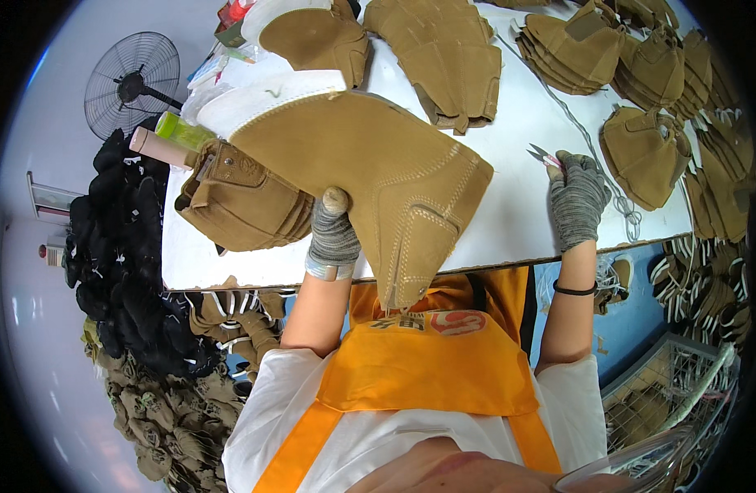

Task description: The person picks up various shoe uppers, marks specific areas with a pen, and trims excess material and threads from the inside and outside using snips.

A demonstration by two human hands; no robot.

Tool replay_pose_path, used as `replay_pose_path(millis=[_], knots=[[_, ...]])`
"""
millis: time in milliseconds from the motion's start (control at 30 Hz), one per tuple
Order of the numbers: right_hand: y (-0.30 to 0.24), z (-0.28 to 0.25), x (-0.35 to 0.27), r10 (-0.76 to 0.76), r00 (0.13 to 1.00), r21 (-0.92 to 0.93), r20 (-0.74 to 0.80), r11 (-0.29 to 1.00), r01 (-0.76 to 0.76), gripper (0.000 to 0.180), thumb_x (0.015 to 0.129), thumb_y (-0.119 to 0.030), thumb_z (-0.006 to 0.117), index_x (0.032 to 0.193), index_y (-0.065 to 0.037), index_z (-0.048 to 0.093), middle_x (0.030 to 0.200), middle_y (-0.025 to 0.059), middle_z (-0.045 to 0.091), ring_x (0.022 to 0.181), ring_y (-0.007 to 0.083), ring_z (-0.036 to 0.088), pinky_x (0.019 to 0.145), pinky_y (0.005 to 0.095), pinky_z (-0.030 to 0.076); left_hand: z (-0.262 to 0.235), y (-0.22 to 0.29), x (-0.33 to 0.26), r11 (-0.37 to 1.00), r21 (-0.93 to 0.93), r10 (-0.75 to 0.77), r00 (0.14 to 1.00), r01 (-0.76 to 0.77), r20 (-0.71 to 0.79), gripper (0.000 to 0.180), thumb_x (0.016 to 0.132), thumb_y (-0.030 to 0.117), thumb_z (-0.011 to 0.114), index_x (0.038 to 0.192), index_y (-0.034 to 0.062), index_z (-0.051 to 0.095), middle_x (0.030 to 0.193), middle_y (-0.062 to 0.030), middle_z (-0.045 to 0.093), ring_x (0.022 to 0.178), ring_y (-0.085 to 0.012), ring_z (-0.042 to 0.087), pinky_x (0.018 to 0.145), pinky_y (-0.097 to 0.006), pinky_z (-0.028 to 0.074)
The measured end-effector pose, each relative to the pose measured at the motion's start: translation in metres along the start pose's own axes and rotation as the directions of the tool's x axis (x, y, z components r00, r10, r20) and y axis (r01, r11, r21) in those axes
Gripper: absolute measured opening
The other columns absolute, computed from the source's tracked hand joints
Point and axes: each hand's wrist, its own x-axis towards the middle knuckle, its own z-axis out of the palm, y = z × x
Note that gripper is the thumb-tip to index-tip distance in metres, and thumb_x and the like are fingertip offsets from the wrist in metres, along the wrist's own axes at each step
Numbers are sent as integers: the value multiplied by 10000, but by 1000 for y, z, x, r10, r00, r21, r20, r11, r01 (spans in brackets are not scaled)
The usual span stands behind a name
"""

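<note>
So from the head cam I'm looking down at a white worktable (517,222) covered in tan suede boot uppers. The left hand (334,234), in a grey knit glove, has its fingers pressed against the underside of one big tan upper (369,172) with the thumb clamped on top, holding it lifted over the near edge of the table right in front of the orange apron (419,361). The right hand (576,197), also gloved, rests on the table off to the right with its fingers curled shut around a small pair of thread snips (543,155), tips poking out toward the upper. My read is the job sits somewhere in the middle: there's a stack of uppers (246,201) just left of the held piece, another stack (439,57) at the far side, and a long row of folded ones (641,74) curving along the right edge, but I can't tell which piles are finished and which are waiting. The held one looks like it's mid-check, nothing cut at this instant. As for packages and labels, not much: a lime-green bottle (181,129) and a pinkish tube (158,148) lie at the table's left corner, some coloured packets (230,25) sit near the far left, too small to make out, and the apron has a round red-and-white badge on the chest. A black floor fan (133,82) stands beyond the table, with dark pieces (115,246) heaped below it.
</note>
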Motion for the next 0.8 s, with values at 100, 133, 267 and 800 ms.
replay_pose_path(millis=[100,133,267,800], knots=[[-2,1,0,9,1000,76,-22,997,-7,244,885,-317,626,1083,-188,687,1089,57,613,1069,248,556,957,465,367,-3,-2,1,999,46,19,1000,-20,14,831,690,443,837,1305,18,474,1221,-131,583,1110,-290,591,950,-422,512],[-3,0,0,23,999,81,-23,996,-21,236,884,-317,628,1073,-189,687,1081,55,614,1063,247,558,954,466,369,-3,-3,0,998,54,27,1000,-28,17,810,706,429,829,1306,18,473,1218,-129,584,1107,-288,592,946,-420,513],[0,8,-3,38,996,115,-87,993,-28,188,872,-313,639,997,-179,681,1025,47,622,1016,248,573,929,462,386,0,0,7,990,138,26,995,-38,93,735,763,387,789,1307,12,466,1216,-126,584,1107,-270,590,934,-393,514],[-56,-52,-40,-171,985,998,40,57,-30,463,884,-280,699,1252,-43,547,910,-24,555,799,86,514,759,236,445,67,20,2,960,-174,-220,975,222,31,479,926,228,600,1317,-2,445,1235,-177,584,1096,-288,610,936,-398,536]])
